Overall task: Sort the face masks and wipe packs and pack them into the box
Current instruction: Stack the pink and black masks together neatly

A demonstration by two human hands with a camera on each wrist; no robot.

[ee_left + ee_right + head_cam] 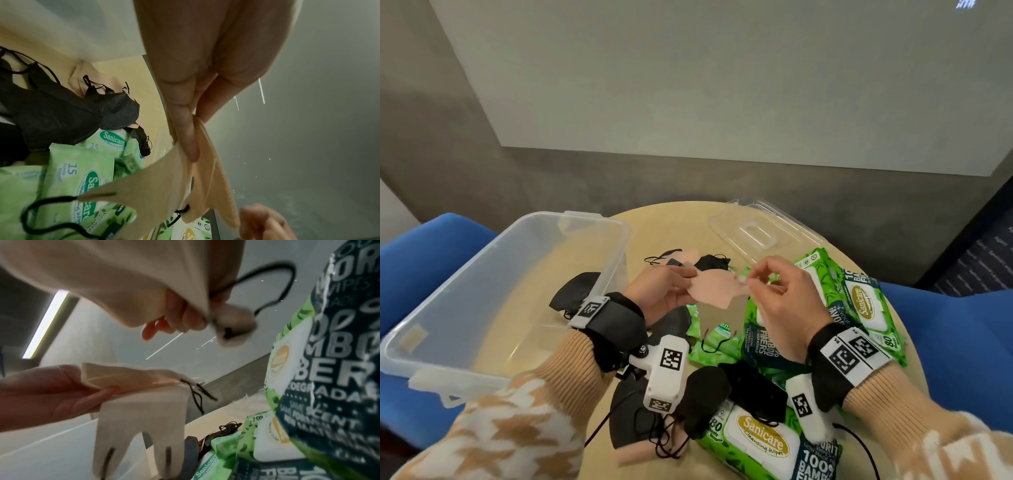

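Note:
A peach face mask with black ear loops is held in the air over the middle of the table. My left hand pinches its left end between thumb and fingers. My right hand pinches the right end, where a black ear loop sticks out past the fingers. The mask hangs folded below the left thumb. The clear plastic box stands to the left with nothing in it. Green wipe packs and black masks lie under and around both hands.
The clear lid lies at the back right of the round table. Small green wipe packs sit between my wrists, a large one at the front edge. More black masks lie near the front. Blue seats surround the table.

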